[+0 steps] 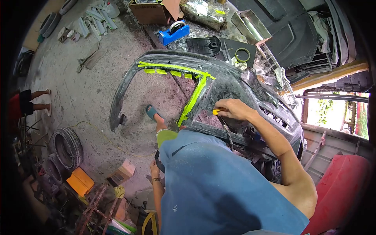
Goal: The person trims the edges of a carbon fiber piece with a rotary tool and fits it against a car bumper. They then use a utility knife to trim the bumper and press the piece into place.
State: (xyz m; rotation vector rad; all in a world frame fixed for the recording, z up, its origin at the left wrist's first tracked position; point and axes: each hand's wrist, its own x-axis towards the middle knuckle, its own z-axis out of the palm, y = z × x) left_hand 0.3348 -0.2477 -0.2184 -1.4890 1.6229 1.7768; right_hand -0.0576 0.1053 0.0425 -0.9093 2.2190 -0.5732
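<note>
At the bottom of the frame we see our blue cotton shirt (pixel 219 188). Low and left of it the left hand (pixel 155 170) hangs by the hip with a dark flat object (pixel 158 159) against its fingers. It is too small for us to tell how far that hand is closed.

Just above centre, the right hand (pixel 232 109) is closed around a slim tool with a yellow tip and a black ribbed cord (pixel 216 112). The tip is pressed to the dark grey plastic car bumper (pixel 129 84), which arches across the middle of the frame. Strips of neon yellow-green tape (pixel 192 100) run along the bumper's upper edge and down its inner face, just left of the tool.

Under the arch our foot in a teal sandal (pixel 152 112) stands on the stained concrete floor (pixel 78 90). Worn black tyres (pixel 68 147) and an orange plastic box (pixel 80 181) lie at lower left. At the top sit a blue tape dispenser (pixel 174 32) and a brown cardboard box (pixel 154 11).
</note>
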